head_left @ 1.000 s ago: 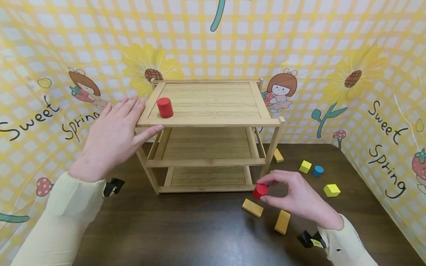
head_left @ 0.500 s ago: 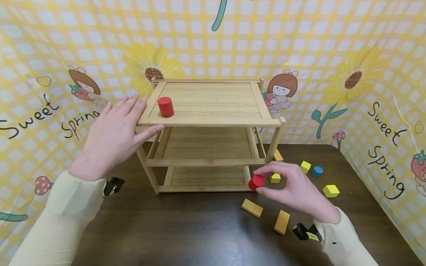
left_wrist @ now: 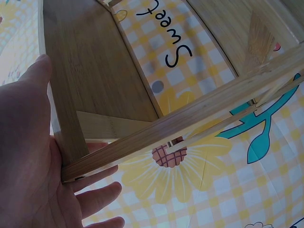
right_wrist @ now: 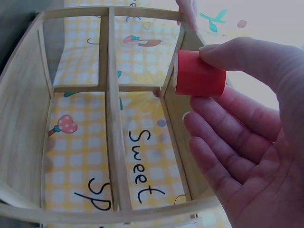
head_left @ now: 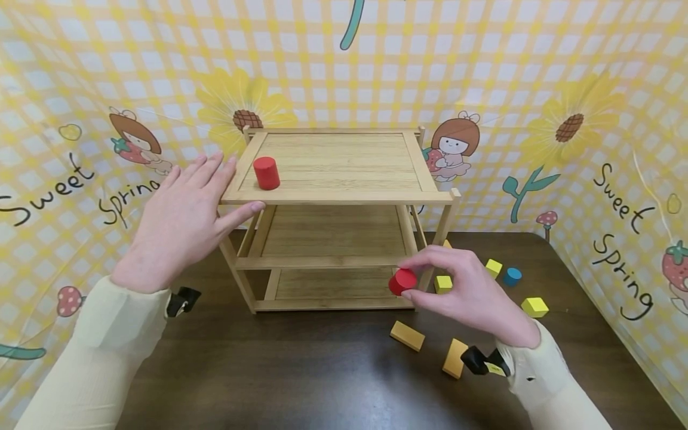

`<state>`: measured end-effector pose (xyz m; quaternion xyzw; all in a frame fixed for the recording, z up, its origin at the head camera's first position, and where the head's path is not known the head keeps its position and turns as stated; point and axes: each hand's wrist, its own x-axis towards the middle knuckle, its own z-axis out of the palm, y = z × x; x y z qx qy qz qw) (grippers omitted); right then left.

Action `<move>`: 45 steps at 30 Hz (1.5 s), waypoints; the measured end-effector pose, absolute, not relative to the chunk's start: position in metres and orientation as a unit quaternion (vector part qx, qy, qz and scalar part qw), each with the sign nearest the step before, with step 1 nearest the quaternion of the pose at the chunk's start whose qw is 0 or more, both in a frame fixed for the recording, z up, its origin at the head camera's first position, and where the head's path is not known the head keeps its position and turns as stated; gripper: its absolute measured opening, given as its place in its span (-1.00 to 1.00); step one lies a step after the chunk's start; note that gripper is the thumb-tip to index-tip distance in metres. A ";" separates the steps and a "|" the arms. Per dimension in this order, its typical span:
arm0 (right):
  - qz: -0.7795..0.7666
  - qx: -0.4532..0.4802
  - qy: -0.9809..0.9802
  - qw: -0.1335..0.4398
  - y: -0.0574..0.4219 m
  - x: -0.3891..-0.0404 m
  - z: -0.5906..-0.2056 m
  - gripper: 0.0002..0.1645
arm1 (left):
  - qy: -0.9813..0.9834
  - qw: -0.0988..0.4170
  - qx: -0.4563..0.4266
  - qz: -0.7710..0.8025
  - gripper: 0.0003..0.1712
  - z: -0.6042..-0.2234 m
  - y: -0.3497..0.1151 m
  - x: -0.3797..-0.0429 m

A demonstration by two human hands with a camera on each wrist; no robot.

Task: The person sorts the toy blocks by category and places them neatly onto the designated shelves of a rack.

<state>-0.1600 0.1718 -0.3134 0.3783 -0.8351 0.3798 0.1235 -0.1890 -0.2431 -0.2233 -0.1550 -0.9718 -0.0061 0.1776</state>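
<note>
A three-tier wooden shelf (head_left: 344, 196) stands on the dark table. My left hand (head_left: 185, 218) rests at the top tier's front left corner, fingers straight and thumb along the front edge. In the left wrist view, its fingers (left_wrist: 99, 199) stretch out beside the side rail. My right hand (head_left: 464, 292) pinches a red cylinder block (head_left: 402, 282) between thumb and fingers. This block overlaps the lower tier's right front in the head view; in the right wrist view the red cylinder (right_wrist: 200, 73) lies sideways. Another red cylinder (head_left: 266, 173) stands upright on the top tier, near the left hand.
Two orange rectangular blocks (head_left: 407, 335) lie in front of the shelf. Right of it are yellow cubes (head_left: 534, 307) and a blue cylinder (head_left: 513, 276). An orange block shows partly behind the right hand. Checked cloth (head_left: 344, 77) hangs behind and at both sides.
My right hand has moved left and away from me with the red cylinder, from beside the shelf's right front corner to before the lower tier. The left hand has stayed in place.
</note>
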 end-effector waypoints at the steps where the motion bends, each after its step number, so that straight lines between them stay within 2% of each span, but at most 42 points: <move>1: 0.381 0.381 -0.833 0.125 0.171 -0.160 -0.313 -0.51 | -0.972 0.178 -0.155 -0.006 0.07 -0.223 -0.243 -0.189; 25: 0.430 0.383 -0.806 0.141 0.147 -0.172 -0.298 -0.58 | -0.973 0.175 -0.151 -0.002 0.09 -0.223 -0.242 -0.189; 45: 0.478 0.363 -0.777 0.193 0.126 -0.174 -0.275 -0.59 | -0.973 0.175 -0.149 -0.005 0.08 -0.224 -0.242 -0.189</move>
